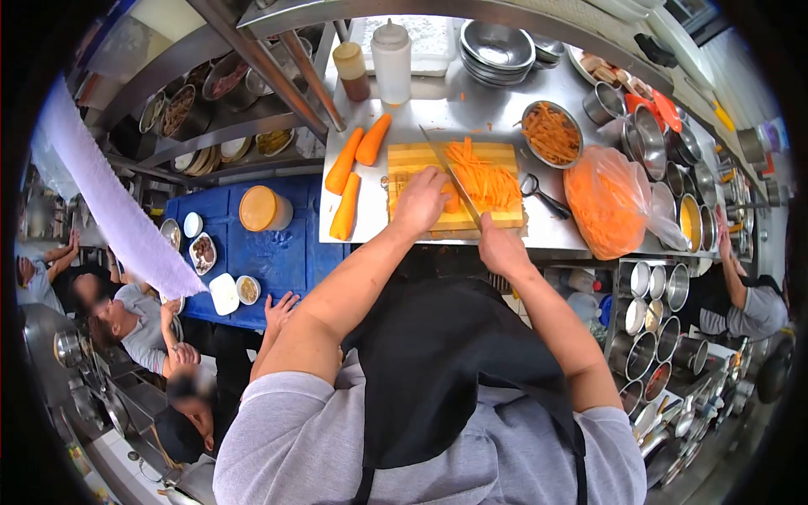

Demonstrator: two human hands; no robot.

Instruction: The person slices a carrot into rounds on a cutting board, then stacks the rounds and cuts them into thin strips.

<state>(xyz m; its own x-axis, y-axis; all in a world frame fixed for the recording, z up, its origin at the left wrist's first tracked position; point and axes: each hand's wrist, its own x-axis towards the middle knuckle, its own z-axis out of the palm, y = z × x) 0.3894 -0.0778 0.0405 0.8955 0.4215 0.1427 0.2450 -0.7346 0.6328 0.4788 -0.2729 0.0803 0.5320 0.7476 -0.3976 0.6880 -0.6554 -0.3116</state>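
Observation:
On the striped wooden cutting board (408, 160), my left hand (423, 200) is closed over a piece of carrot (452, 200), its fingertips beside the blade. My right hand (502, 246) grips the handle of a long knife (450, 171), which points up and left across the board. Cut carrot strips (484, 177) lie in a pile right of the blade. Three whole peeled carrots (343, 162) rest left of the board. A black-handled peeler (547, 196) lies to its right, near a metal bowl of shredded carrot (551, 135) and a clear bag full of shredded carrot (602, 202).
Two squeeze bottles (391, 63) and stacked metal bowls (497, 50) stand at the back of the steel counter (438, 114). A lidded tub (264, 209) and small dishes sit on a blue surface (286, 252) at left. Other people (147, 324) are at left and right.

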